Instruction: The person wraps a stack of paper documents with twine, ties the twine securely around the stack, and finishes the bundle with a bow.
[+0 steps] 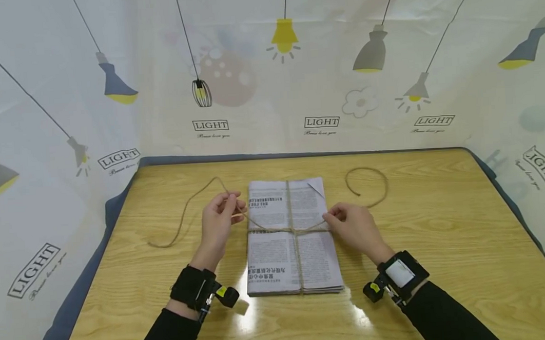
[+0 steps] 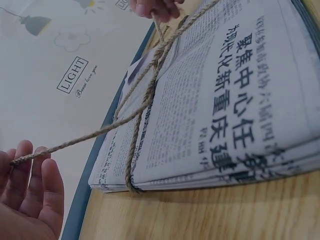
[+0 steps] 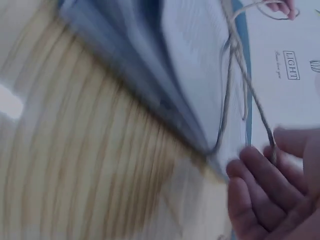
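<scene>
A stack of folded newspapers (image 1: 270,262) lies on the table with brown twine (image 1: 299,266) crossed round it both ways. The twine's two free ends run out from the crossing near the middle of the top sheet. At the stack's left side my left hand (image 1: 217,219) pinches one end between thumb and finger, lifted off the paper. My right hand (image 1: 356,227) pinches the other end by the right edge. In the left wrist view the twine (image 2: 80,140) runs taut from the crossing to the left fingers. The right wrist view is blurred, with the twine (image 3: 260,107) reaching the right fingertips.
The wooden table (image 1: 442,233) has a dark blue edge (image 1: 299,153). A loose twine tail (image 1: 182,216) trails on the left; another curls (image 1: 386,182) on the right behind the right hand. A lamp-printed cloth (image 1: 258,78) hangs round the back and sides.
</scene>
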A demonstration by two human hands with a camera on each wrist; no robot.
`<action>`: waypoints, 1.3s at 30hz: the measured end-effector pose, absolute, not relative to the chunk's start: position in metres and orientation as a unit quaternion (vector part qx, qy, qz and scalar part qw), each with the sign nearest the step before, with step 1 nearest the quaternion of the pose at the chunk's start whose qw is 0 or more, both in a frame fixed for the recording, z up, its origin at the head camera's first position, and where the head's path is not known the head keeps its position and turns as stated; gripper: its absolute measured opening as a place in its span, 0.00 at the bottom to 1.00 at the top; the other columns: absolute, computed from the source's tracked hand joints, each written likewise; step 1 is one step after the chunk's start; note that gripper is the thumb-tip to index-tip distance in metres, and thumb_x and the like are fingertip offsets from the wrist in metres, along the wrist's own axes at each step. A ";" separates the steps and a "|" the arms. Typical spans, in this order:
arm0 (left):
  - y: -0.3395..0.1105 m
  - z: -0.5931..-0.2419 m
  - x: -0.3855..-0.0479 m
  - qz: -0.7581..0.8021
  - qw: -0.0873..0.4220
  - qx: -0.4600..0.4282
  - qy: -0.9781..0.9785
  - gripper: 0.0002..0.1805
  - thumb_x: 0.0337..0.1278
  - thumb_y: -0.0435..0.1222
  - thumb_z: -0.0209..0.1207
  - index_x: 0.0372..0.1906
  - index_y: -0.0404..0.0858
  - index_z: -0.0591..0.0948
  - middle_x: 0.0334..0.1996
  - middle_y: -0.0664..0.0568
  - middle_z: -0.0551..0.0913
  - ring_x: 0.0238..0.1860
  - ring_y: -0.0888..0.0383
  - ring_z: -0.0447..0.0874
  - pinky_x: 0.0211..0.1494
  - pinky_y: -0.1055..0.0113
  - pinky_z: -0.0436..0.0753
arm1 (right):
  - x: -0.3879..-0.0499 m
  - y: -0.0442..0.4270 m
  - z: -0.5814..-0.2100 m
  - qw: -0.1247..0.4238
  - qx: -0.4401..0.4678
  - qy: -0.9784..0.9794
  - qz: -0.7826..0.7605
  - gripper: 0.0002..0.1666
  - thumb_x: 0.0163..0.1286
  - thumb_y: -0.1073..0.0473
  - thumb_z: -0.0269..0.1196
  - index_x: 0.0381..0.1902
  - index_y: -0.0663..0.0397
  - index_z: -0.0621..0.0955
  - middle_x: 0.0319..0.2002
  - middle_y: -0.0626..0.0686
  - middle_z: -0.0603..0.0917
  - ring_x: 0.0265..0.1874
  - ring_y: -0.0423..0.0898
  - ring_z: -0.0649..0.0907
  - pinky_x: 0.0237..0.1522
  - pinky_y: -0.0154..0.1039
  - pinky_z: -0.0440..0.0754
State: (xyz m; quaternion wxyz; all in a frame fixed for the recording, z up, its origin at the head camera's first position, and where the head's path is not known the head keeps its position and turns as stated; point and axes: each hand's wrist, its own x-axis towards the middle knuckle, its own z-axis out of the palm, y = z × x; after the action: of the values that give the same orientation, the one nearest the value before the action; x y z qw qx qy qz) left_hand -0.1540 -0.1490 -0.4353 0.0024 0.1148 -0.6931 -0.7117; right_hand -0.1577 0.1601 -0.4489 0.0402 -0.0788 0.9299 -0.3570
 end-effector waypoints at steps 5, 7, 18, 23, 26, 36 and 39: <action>-0.150 -0.436 -0.152 -0.710 -0.002 0.114 -0.695 0.17 0.71 0.45 0.52 0.54 0.38 0.79 0.34 0.54 0.84 0.38 0.60 0.84 0.45 0.62 0.85 | -0.163 0.148 -0.448 0.043 -0.009 0.878 -0.477 0.16 0.69 0.55 0.62 0.48 0.60 0.75 0.36 0.56 0.87 0.36 0.45 0.83 0.36 0.34 0.76; -0.151 -0.437 -0.152 -0.710 -0.001 0.114 -0.695 0.17 0.71 0.45 0.52 0.54 0.38 0.79 0.34 0.55 0.84 0.38 0.60 0.84 0.45 0.63 0.85 | -0.166 0.144 -0.448 0.071 0.022 0.833 -0.548 0.25 0.70 0.57 0.61 0.58 0.62 0.67 0.40 0.58 0.87 0.38 0.42 0.84 0.40 0.33 0.79; -0.160 -0.444 -0.145 -0.749 -0.019 0.118 -0.651 0.18 0.74 0.42 0.47 0.54 0.32 0.73 0.31 0.56 0.84 0.38 0.60 0.86 0.46 0.65 0.85 | -0.166 0.148 -0.450 0.211 0.107 0.576 -0.783 0.19 0.81 0.55 0.40 0.60 0.63 0.65 0.30 0.42 0.78 0.34 0.38 0.84 0.44 0.33 0.83; -0.165 -0.452 -0.142 -0.760 -0.053 0.147 -0.630 0.15 0.76 0.42 0.44 0.51 0.33 0.72 0.26 0.58 0.78 0.33 0.62 0.86 0.40 0.69 0.82 | -0.166 0.151 -0.454 0.217 0.114 0.586 -0.772 0.15 0.81 0.53 0.41 0.52 0.58 0.68 0.29 0.44 0.77 0.34 0.39 0.84 0.46 0.35 0.83; -0.167 -0.457 -0.139 -0.754 -0.064 0.170 -0.631 0.14 0.77 0.41 0.43 0.50 0.34 0.72 0.26 0.58 0.76 0.30 0.64 0.85 0.36 0.71 0.78 | -0.166 0.153 -0.458 0.217 0.122 0.598 -0.762 0.14 0.81 0.55 0.42 0.50 0.59 0.69 0.28 0.44 0.76 0.33 0.38 0.83 0.47 0.36 0.83; -0.172 -0.467 -0.132 -0.736 -0.052 0.196 -0.645 0.16 0.76 0.41 0.45 0.51 0.32 0.73 0.26 0.57 0.78 0.28 0.64 0.84 0.32 0.73 0.75 | -0.167 0.154 -0.460 0.223 0.148 0.610 -0.745 0.21 0.81 0.57 0.42 0.63 0.65 0.65 0.29 0.44 0.78 0.34 0.39 0.83 0.49 0.34 0.83; -0.173 -0.468 -0.131 -0.734 -0.053 0.172 -0.655 0.17 0.75 0.42 0.46 0.53 0.31 0.73 0.27 0.57 0.79 0.30 0.63 0.85 0.34 0.72 0.77 | -0.172 0.155 -0.458 0.210 0.151 0.602 -0.756 0.27 0.81 0.56 0.40 0.70 0.65 0.59 0.30 0.44 0.76 0.32 0.38 0.82 0.46 0.33 0.82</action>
State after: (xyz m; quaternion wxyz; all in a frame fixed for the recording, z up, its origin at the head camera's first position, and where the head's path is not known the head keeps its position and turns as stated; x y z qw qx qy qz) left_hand -0.1309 -0.1726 -0.4677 -0.0532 0.1725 -0.6546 -0.7341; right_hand -0.1716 0.1547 -0.4575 0.2100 0.1507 0.6015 -0.7559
